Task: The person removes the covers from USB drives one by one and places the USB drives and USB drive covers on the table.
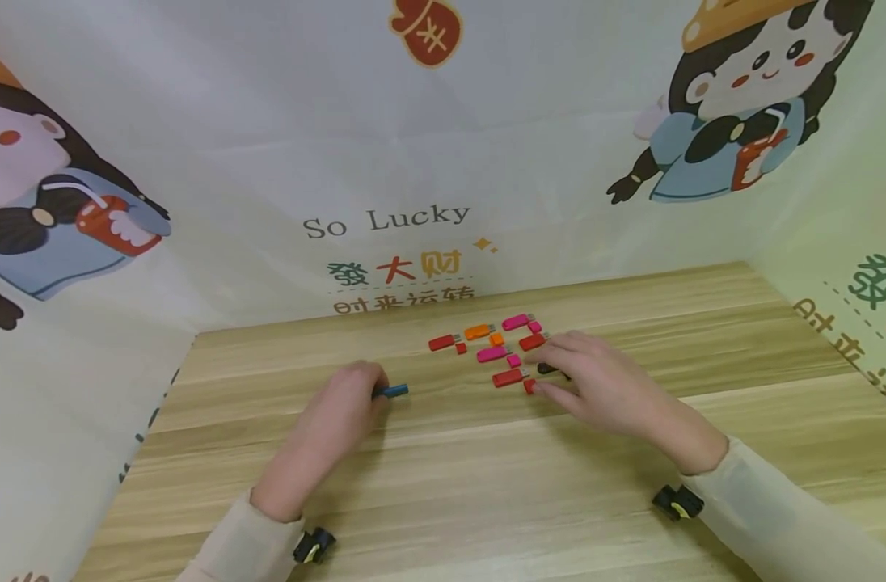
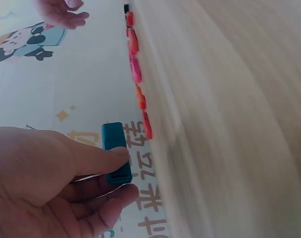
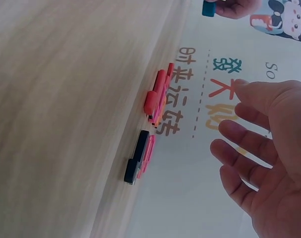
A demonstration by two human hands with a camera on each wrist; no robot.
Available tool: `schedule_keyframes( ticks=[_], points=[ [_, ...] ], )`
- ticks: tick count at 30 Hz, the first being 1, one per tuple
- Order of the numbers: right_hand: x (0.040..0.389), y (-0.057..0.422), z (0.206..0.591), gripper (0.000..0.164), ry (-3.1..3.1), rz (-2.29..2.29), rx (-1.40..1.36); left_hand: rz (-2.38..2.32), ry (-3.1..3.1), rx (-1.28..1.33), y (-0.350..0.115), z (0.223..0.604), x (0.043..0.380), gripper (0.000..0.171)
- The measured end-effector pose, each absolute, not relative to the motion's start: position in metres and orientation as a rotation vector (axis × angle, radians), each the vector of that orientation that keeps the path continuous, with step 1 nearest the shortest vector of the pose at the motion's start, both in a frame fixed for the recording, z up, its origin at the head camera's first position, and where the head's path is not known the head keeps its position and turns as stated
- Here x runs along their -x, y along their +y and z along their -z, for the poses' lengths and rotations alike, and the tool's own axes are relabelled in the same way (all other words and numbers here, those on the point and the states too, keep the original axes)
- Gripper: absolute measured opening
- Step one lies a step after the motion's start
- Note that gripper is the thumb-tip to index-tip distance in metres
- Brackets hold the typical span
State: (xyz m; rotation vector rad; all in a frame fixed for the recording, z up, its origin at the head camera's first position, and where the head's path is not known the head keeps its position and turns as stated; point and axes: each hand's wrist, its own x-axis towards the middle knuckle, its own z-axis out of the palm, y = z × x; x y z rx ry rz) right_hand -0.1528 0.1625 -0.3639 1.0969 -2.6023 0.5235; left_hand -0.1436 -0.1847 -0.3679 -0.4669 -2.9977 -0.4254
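My left hand (image 1: pixel 341 408) pinches a blue USB stick (image 2: pixel 114 136) between thumb and fingers. In the left wrist view the stick looks capped and is held upright above the table. My right hand (image 1: pixel 606 380) hovers over the right end of a group of USB sticks, its fingers spread and relaxed with nothing in them. Partly hidden under it in the head view is a black USB stick (image 3: pixel 140 146). Beside it lie red USB sticks (image 1: pixel 508 378), pink ones (image 1: pixel 492 354) and an orange one (image 1: pixel 478 332), with bare metal plugs. Small matching caps (image 1: pixel 513 360) lie close to their plugs.
The wood-grain table (image 1: pixel 428 485) has a printed white backdrop (image 1: pixel 268 162) rising along its back and sides. Small black devices (image 1: pixel 678 502) are strapped at both sleeve cuffs.
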Motion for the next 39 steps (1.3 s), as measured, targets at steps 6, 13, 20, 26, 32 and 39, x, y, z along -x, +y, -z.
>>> schedule_keyframes(
  ticks=[6,13,20,26,32,39],
  points=[
    [0.156,0.158,0.361,0.039,-2.605,-0.501,-1.087,0.413,-2.943,0.469,-0.17,0.359,0.141,0.008],
    [0.16,0.151,0.359,0.039,-2.613,-0.491,-1.079,0.441,-2.88,0.514,-0.15,0.355,0.143,0.007],
    [0.163,0.143,0.358,0.04,-2.628,-0.48,-1.07,0.459,-2.849,0.554,-0.131,0.351,0.145,0.007],
    [0.167,0.134,0.357,0.039,-2.593,-0.484,-1.085,0.467,-2.841,0.572,-0.116,0.347,0.146,0.007],
    [0.169,0.127,0.357,0.035,-2.554,-0.503,-1.094,0.515,-2.808,0.619,-0.103,0.347,0.147,0.007],
    [0.172,0.12,0.356,0.031,-2.516,-0.523,-1.129,0.561,-2.787,0.661,-0.091,0.345,0.147,0.006]
  ],
)
